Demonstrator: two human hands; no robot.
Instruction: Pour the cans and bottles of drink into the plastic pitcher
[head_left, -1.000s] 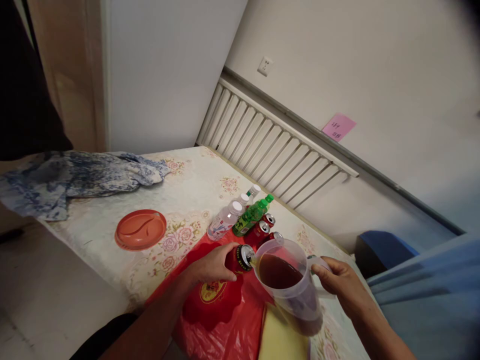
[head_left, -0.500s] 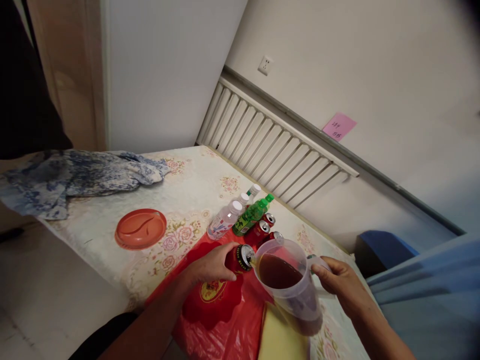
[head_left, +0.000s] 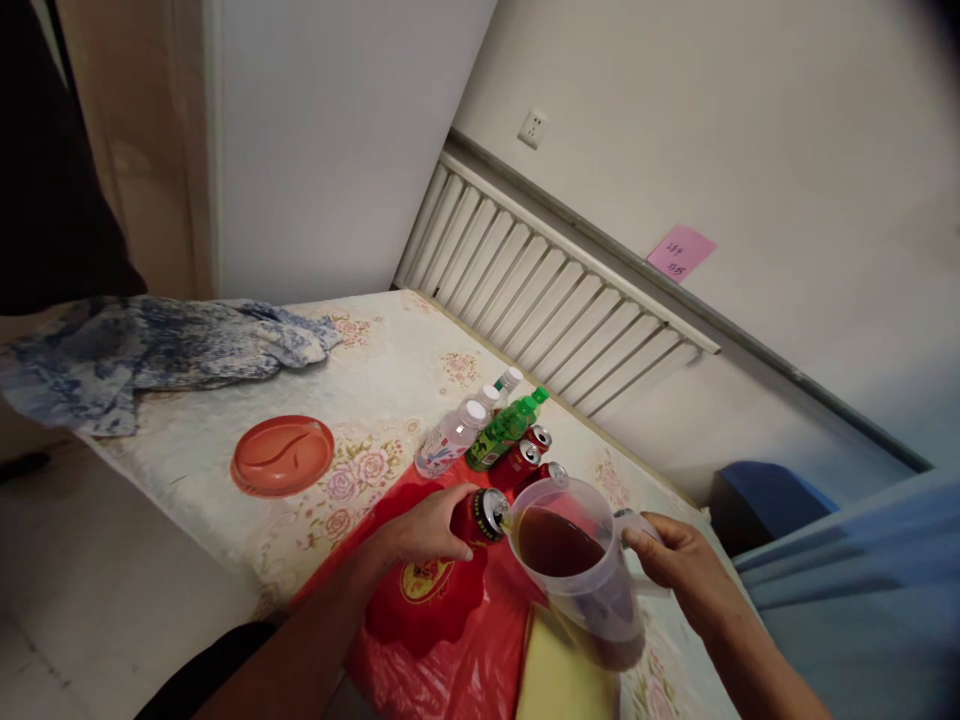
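Observation:
My left hand (head_left: 431, 525) is wrapped round a dark red can (head_left: 480, 516) whose open top tilts toward the pitcher. A translucent plastic pitcher (head_left: 626, 610) with brown liquid inside is held by its handle in my right hand (head_left: 671, 555). The pitcher's spout touches or nearly touches the can's opening. Beyond them stand clear bottles with white caps (head_left: 450, 440), green bottles (head_left: 502, 435) and several red cans (head_left: 517, 462). Under my left hand lies a red plastic bag (head_left: 480, 640) with a yellow emblem.
An orange divided plate (head_left: 281, 457) lies on the flowered tablecloth (head_left: 390, 345) at the left. Behind it is a blue-and-white cloth (head_left: 217, 345). A yellow flat item (head_left: 562, 670) is near the front edge. A radiator (head_left: 525, 270) lines the wall, and a blue curtain (head_left: 877, 590) hangs at right.

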